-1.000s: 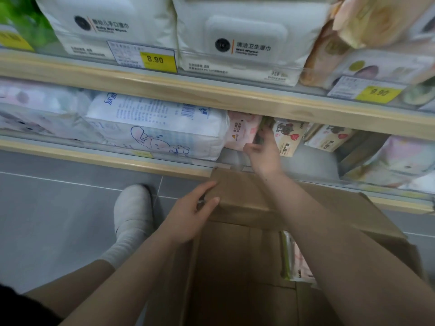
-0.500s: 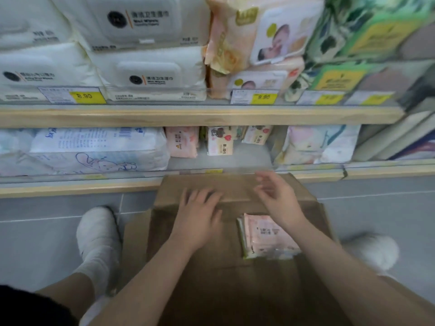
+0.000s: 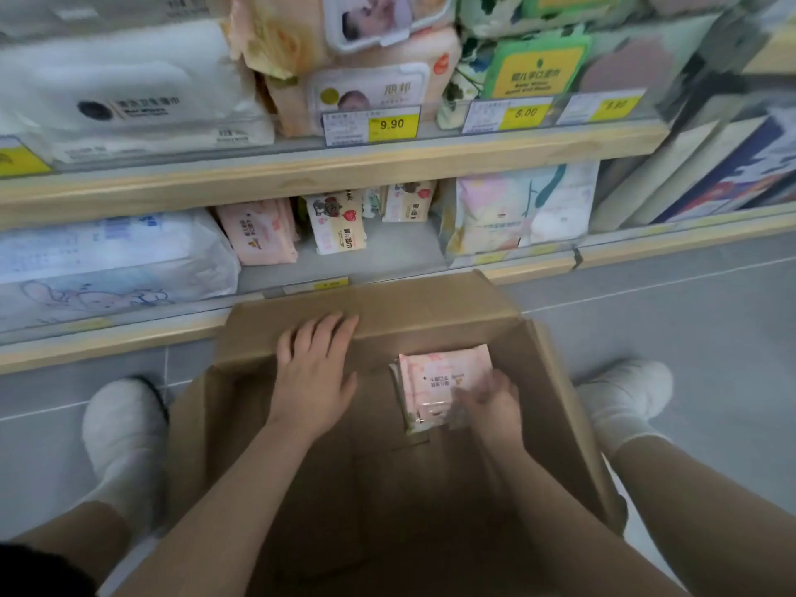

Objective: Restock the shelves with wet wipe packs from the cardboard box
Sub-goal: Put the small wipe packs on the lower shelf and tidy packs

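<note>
Down inside the open brown cardboard box, the fingers of the right hand curl over the near right corner of a small stack of pink wet wipe packs; motion blur there hides whether they have closed into a grip or only touch it, so I cannot tell. Stack stands against the box's far wall, right of centre, printed face toward the camera.

Left hand: fingers spread flat, released, palm down across the box's far rim, pressing the folded-back far flap. Holds nothing.

Both forearms reach in from the near side of the box. White-socked feet sit on the grey tiled floor, one either side of the box: left foot, right foot.

Beyond the box's far flap, the bottom wooden-edged shelf carries matching pink wet wipe packs standing upright, cream packs with a bear print just beside them to the right, and a large white pack with a blue rabbit drawing to the left. Above the box, the next shelf shows a yellow price tag reading 9.90.
</note>
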